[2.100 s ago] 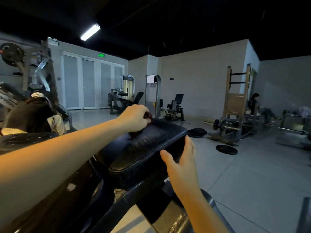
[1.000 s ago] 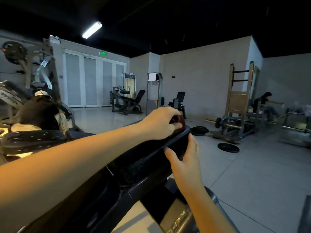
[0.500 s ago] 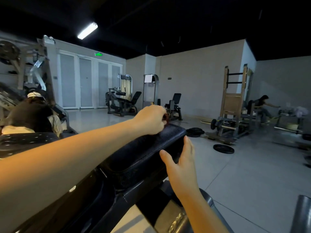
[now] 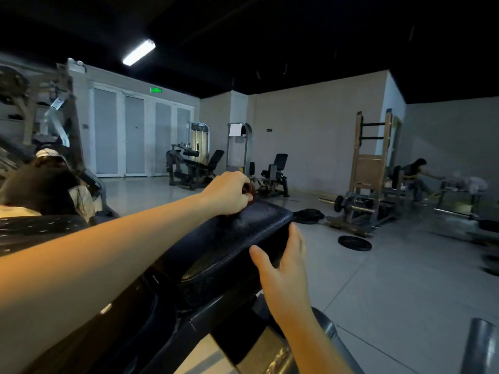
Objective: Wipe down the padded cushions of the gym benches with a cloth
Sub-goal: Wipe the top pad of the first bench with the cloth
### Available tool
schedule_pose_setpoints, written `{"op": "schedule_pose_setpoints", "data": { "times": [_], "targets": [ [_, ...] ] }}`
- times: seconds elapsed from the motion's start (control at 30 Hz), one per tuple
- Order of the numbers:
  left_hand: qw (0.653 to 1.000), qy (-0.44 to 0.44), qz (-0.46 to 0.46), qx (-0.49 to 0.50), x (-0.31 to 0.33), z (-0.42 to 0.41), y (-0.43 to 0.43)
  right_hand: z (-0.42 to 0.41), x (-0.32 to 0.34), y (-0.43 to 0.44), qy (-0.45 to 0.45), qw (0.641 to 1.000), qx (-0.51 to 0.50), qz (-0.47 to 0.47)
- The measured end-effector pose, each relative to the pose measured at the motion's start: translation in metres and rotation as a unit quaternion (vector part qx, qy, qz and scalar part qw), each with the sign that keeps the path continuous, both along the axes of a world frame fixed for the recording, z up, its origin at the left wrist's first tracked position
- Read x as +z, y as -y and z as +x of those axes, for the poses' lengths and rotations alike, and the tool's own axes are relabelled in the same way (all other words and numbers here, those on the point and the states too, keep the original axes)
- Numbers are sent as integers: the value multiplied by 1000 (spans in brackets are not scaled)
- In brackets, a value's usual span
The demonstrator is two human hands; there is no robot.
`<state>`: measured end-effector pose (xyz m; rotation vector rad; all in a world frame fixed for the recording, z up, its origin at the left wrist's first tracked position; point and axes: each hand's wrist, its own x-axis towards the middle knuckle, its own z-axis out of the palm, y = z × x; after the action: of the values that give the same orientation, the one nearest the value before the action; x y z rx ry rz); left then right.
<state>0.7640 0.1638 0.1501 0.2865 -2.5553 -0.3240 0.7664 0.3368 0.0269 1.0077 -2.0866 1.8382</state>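
The room is dim. One fluorescent ceiling tube (image 4: 139, 52) at upper left is the main visible source and clips to white. The ceiling (image 4: 297, 36) around it is near black. A green exit sign (image 4: 156, 89) glows but is unreadable. The left forearm (image 4: 108, 260) carries a warm orange cast. The black cushion (image 4: 243, 233) shows a faint sheen. Wide-angle distortion bends the rear wall (image 4: 310, 136). The weight rack (image 4: 32, 103) at far left is blurred.

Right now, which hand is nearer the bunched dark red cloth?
Left. The left hand grips the dark red cloth atop the black padded cushion; the right hand rests against the cushion's side edge, apart from the cloth.
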Motion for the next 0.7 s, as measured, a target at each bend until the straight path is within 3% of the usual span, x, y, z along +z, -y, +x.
{"op": "schedule_pose_setpoints", "data": {
  "times": [0.07,0.13,0.33,0.57,0.7],
  "targets": [
    [995,-24,32,-89,-5,5,-23,-2,1,0,-3,1000,-4,0],
    [991,-38,10,-127,-13,10,-34,-6,-1,1,-5,1000,-1,1],
    [994,-27,44,95,-11,5,34,-5,-6,-1,-9,1000,1,7],
    [994,-35,6,-100,-18,23,-17,-9,-6,2,-4,1000,0,-4],
    [998,-13,-4,61,-10,22,36,-6,-7,0,-8,1000,1,-4]
  ]
}}
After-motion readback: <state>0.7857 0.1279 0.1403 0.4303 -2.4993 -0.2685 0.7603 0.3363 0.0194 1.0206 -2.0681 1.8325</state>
